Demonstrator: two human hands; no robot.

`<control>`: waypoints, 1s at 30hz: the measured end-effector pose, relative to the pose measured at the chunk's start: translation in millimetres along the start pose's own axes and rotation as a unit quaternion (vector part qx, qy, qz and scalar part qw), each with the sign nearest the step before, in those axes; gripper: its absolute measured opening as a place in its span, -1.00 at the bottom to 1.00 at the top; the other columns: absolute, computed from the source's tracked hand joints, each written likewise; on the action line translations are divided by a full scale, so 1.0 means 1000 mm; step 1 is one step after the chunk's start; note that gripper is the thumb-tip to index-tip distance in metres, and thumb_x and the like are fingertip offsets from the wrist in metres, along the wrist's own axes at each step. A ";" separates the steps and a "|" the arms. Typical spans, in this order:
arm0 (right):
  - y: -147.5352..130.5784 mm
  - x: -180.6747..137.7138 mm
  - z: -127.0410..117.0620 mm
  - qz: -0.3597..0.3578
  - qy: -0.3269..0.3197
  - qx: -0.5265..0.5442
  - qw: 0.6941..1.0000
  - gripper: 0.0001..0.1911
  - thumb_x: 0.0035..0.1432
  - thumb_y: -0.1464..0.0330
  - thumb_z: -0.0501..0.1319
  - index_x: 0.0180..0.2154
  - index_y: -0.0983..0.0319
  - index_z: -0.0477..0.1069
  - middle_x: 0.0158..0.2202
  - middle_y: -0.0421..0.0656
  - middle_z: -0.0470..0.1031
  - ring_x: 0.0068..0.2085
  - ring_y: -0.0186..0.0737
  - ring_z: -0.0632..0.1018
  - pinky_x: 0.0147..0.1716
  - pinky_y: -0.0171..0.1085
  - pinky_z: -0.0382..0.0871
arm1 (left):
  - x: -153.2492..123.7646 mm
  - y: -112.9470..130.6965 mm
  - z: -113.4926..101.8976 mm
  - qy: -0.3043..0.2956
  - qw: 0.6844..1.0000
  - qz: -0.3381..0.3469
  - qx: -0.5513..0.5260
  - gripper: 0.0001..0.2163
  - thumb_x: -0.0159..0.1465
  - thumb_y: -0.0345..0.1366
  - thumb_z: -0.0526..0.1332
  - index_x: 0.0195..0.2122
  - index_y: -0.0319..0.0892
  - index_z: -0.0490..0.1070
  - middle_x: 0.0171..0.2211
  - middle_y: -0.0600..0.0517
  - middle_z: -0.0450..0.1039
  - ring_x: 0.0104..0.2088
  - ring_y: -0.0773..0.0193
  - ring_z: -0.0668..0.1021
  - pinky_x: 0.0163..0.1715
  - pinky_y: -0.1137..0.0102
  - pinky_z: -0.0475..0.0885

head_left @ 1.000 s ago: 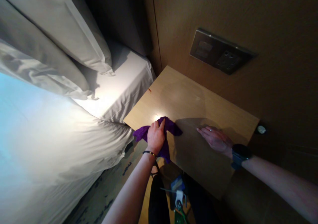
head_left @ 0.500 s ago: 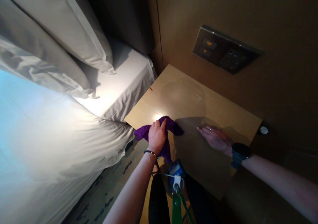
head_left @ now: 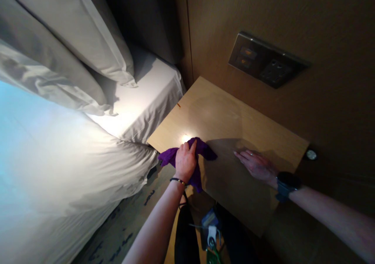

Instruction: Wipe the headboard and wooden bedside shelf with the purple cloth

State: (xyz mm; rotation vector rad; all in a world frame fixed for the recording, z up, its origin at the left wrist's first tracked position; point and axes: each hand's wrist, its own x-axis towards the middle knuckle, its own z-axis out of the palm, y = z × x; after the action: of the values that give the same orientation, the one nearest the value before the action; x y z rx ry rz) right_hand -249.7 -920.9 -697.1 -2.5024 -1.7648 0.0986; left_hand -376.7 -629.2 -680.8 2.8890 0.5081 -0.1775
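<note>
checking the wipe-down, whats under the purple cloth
The purple cloth lies on the near left corner of the wooden nightstand, pressed by the left hand; part hangs over the edge. The wood beneath it is covered, so any marks there cannot be seen.

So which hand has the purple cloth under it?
The left hand, the one with a thin bracelet, presses the purple cloth on the bedside table. The right hand, with the watch, lies flat on bare wood.

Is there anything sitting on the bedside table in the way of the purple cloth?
Nothing visible. The left hand presses the purple cloth at the near corner of the bedside table. The only other thing on it is the right hand, lying flat beside the cloth; the remaining wood shows bare.
</note>
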 end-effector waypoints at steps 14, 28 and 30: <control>-0.092 -0.082 -0.011 0.216 0.052 0.128 0.967 -0.61 0.44 0.39 -0.08 0.21 0.25 0.26 0.27 -0.08 0.15 0.26 -0.04 0.20 0.16 -0.04 0.33 | 0.061 -0.033 0.001 0.115 0.993 0.033 0.007 -0.50 0.44 -0.10 -0.10 0.32 -0.21 0.16 0.40 -0.22 -0.11 0.37 -0.14 0.03 0.30 -0.15 -0.06; -0.026 -0.176 -0.056 0.447 0.163 0.032 0.879 -0.57 0.45 0.23 -0.07 0.24 0.24 0.20 0.09 0.03 0.35 0.03 0.03 0.44 0.00 0.04 0.41 | -0.010 0.268 0.055 -0.021 0.925 0.363 -0.111 -0.49 0.40 -0.09 -0.01 0.34 -0.14 0.12 0.39 -0.18 -0.04 0.39 -0.08 0.01 0.32 -0.05 0.04; -0.011 -0.164 -0.062 0.408 0.174 0.014 0.896 -0.56 0.45 0.22 -0.06 0.22 0.28 0.24 0.09 0.04 0.36 0.02 0.03 0.45 0.01 0.00 0.39 | -0.063 0.239 0.066 -0.040 0.903 0.410 -0.119 -0.53 0.42 -0.11 -0.07 0.32 -0.10 0.16 0.37 -0.15 0.02 0.37 -0.05 0.07 0.28 0.03 0.16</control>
State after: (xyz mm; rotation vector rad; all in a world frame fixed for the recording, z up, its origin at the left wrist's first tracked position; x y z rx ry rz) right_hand -309.3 -1073.6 -633.1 -2.8171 -0.5080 -0.2607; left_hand -357.2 -883.8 -692.9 2.5727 -0.6641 -0.0870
